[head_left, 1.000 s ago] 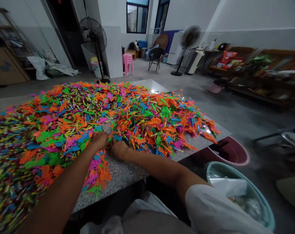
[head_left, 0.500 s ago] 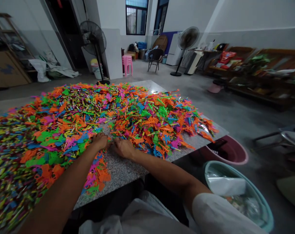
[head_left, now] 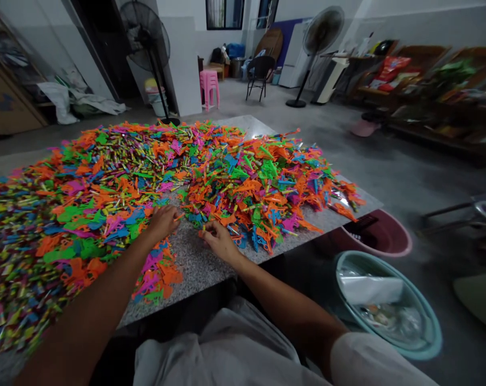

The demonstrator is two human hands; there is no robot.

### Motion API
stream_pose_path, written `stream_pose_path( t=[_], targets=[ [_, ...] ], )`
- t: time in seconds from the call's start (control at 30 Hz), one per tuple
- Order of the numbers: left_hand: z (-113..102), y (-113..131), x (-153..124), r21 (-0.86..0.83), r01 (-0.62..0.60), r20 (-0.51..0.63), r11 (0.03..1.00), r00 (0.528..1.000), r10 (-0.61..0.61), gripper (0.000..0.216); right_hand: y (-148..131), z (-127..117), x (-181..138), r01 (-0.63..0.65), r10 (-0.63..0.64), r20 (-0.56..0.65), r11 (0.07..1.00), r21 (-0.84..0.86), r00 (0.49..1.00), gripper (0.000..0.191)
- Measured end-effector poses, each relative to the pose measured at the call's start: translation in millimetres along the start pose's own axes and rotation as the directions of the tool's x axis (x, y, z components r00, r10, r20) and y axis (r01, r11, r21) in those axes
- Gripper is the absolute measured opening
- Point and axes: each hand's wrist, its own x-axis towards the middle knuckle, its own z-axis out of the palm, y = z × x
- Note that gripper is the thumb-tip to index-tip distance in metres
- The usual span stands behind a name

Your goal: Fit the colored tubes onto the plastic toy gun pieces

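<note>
A granite table (head_left: 202,268) is heaped with small plastic toy pieces (head_left: 118,177) in orange, green, pink and blue. My left hand (head_left: 163,221) rests on the table at the edge of the left heap, fingers curled round an orange piece. A hand's width to its right, my right hand (head_left: 217,236) pinches a small piece at the near edge of the right heap (head_left: 262,198). A patch of bare granite lies between and in front of both hands.
A teal basin (head_left: 387,305) with a plastic bag stands on the floor at my right, a maroon basin (head_left: 377,236) behind it. Two standing fans (head_left: 148,37), a pink stool (head_left: 209,86), a black chair and wooden benches stand further back.
My right hand has moved right and slightly toward me, away from the left hand, and now pinches a piece. The camera has tilted down a little.
</note>
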Motion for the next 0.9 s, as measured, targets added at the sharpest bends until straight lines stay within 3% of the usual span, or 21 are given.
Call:
stream_pose_path(
  t=[0.1, 0.2, 0.27, 0.4, 0.47, 0.53, 0.67, 0.9],
  targets=[
    [-9, 8, -15, -0.198, 0.108, -0.162, 0.974, 0.977, -0.141, 0.015, -2, 1, -4, -0.018, 0.017, 0.033, 0.999, 0.031, 0.999, 0.022],
    [-18, 18, -30, -0.501, 0.216, -0.279, 0.838, 0.877, -0.393, 0.027, -9, 6, -5, -0.005, 0.001, 0.074, 0.999, 0.052, 0.997, 0.023],
    [-22, 22, -39, -0.697, 0.195, -0.29, 0.69, 0.803, -0.521, 0.033, -14, 13, -3, 0.024, -0.027, 0.078, 0.999, 0.042, 0.997, 0.023],
    [-29, 20, -57, -0.962, 0.115, -0.095, 0.249, 0.713, -0.695, 0.046, -20, 27, 3, 0.051, -0.057, 0.123, 0.997, 0.049, 0.991, 0.022],
    [-34, 21, -68, -0.995, 0.085, 0.02, 0.057, 0.71, -0.704, 0.049, -21, 32, 5, 0.061, -0.068, 0.154, 0.997, 0.051, 0.986, 0.022],
    [-38, 26, -80, -0.997, 0.068, 0.074, -0.035, 0.728, -0.681, 0.05, -24, 35, 4, 0.073, -0.08, 0.175, 0.996, 0.046, 0.981, 0.021],
    [-46, 47, -101, -0.996, 0.064, 0.084, -0.055, 0.786, -0.613, 0.05, -36, 42, 0, 0.098, -0.109, 0.207, 0.993, 0.065, 0.972, 0.024],
    [-55, 73, -113, -0.983, 0.103, 0.008, 0.149, 0.848, -0.53, 0.052, -69, 42, 3, 0.151, -0.176, 0.165, 0.976, 0.155, 0.97, 0.025]
  ],
)
